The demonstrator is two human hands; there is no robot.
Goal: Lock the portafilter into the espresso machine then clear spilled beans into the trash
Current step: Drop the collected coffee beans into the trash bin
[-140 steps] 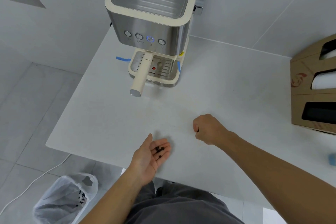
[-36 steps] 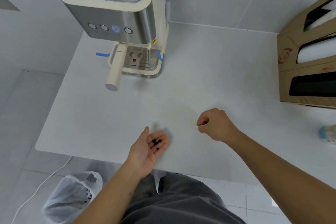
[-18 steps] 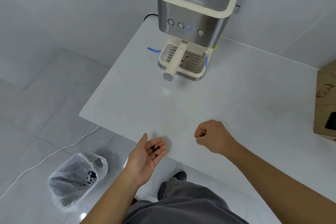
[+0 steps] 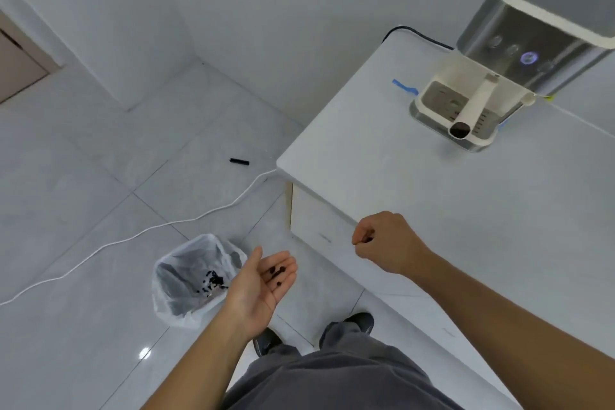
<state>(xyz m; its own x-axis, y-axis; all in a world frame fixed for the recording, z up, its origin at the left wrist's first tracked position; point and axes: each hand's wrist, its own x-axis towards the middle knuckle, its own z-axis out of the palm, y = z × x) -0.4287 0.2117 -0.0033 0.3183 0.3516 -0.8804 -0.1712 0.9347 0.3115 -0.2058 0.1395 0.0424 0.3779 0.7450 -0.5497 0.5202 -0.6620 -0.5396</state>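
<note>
The left hand (image 4: 263, 286) is held palm up and spread flat, with 4 or so dark coffee beans (image 4: 277, 272) lying loose on its fingers; it closes on nothing. It hangs over the floor beside the counter, just right of the trash bin (image 4: 196, 280), its wrist overlapping the bin's near right rim in this view. The bin stands on the pale tiled floor (image 4: 83, 176) with a clear plastic liner spilling over its edge and a scatter of dark beans already at the bottom. A white cable (image 4: 159, 226) runs across the tiles behind the bin toward the counter's corner, and a small black cylinder (image 4: 239, 161) lies on the floor farther back.

Right of the left hand, 2 dark shoes (image 4: 361, 321) and grey trousers show at the bottom of the frame. The right hand (image 4: 386, 243) is curled into a loose fist over the near edge of the white counter (image 4: 499, 210); whether anything sits inside the fist cannot be told.

Far right and well back, the espresso machine (image 4: 539, 30) stands on the counter with 1 button glowing blue. The portafilter (image 4: 472, 106) sits in place under it, above the drip tray, cream handle pointing out toward the viewer. A strip of blue tape (image 4: 404, 86) lies on the counter just left of the machine's base, and a black cord curves behind it.
</note>
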